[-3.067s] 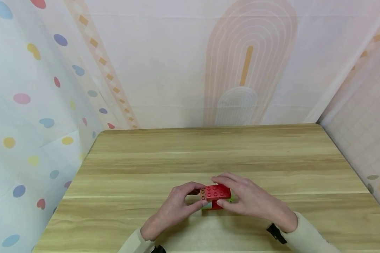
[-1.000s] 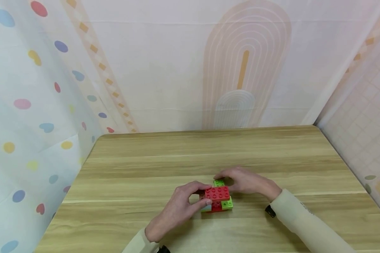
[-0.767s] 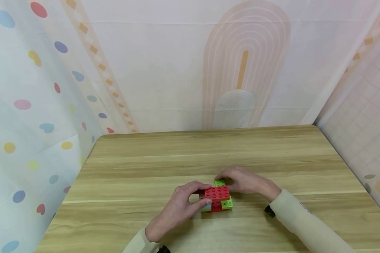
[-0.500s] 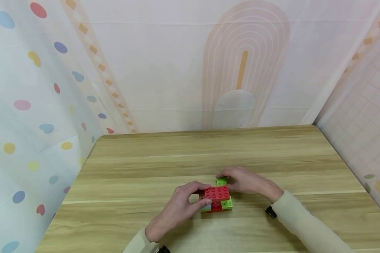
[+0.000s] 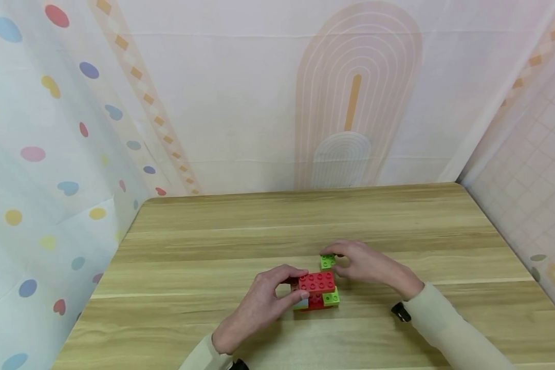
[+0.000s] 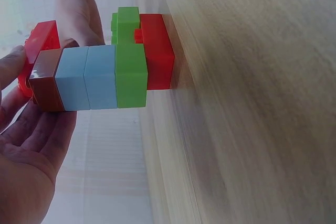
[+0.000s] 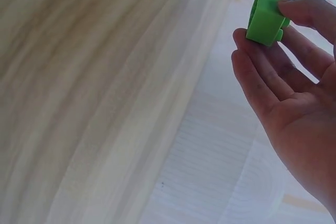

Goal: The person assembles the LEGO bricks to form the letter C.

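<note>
A toy building-brick model stands on the table. Its top is a red brick (image 5: 316, 282), pinched near its left end by my left hand (image 5: 261, 303). In the left wrist view, a brown brick (image 6: 44, 80), two light blue bricks (image 6: 86, 77) and a green brick (image 6: 131, 74) are stacked in a column over a red base brick (image 6: 159, 51). Another green brick (image 5: 331, 297) sits on the base's right end. Just behind the model, my right hand (image 5: 365, 262) pinches a separate small green brick (image 7: 266, 14) between thumb and fingers, clear of the table.
The wooden table (image 5: 203, 231) runs back to a printed curtain (image 5: 240, 103) along its far edge. Patterned cloth (image 5: 41, 205) also hangs at the left side, and more on the right. Dark bands show at both sleeve cuffs.
My right hand has left the model's right side and now holds a small green brick behind it. Over the last second that brick has shifted right and slightly away. My left hand stays put.
</note>
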